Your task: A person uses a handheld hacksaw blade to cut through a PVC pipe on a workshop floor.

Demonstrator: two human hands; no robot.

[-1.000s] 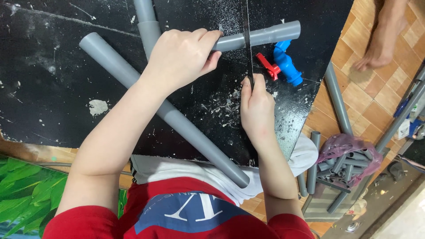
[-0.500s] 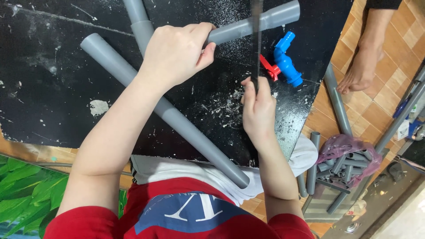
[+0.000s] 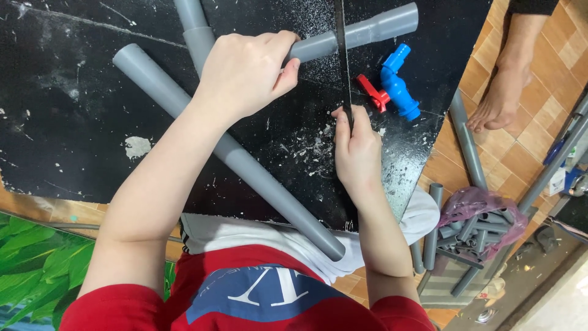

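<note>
My left hand [image 3: 245, 70] presses down on a thin grey pipe [image 3: 367, 30] that lies across the black board [image 3: 61, 122]. My right hand [image 3: 355, 147] grips the handle end of a narrow dark saw blade [image 3: 341, 55], and the blade stands across that pipe just right of my left fingers. White shavings lie on the board under the cut. A long thicker grey pipe [image 3: 257, 178] runs diagonally beneath my left forearm. A blue tap with a red handle [image 3: 395, 92] rests on the board right of the blade.
Another grey pipe [image 3: 190, 24] comes in from the top. On the tiled floor at right lie loose pipes [image 3: 465, 141], a pink bag of short pipe pieces [image 3: 481, 220] and another person's bare foot [image 3: 499, 98]. A green leafy sheet [image 3: 37, 270] lies at lower left.
The blade has shifted along the cut on the thin pipe, my right hand moving with it. The pipe sits a bit higher in view. The other person's foot moved.
</note>
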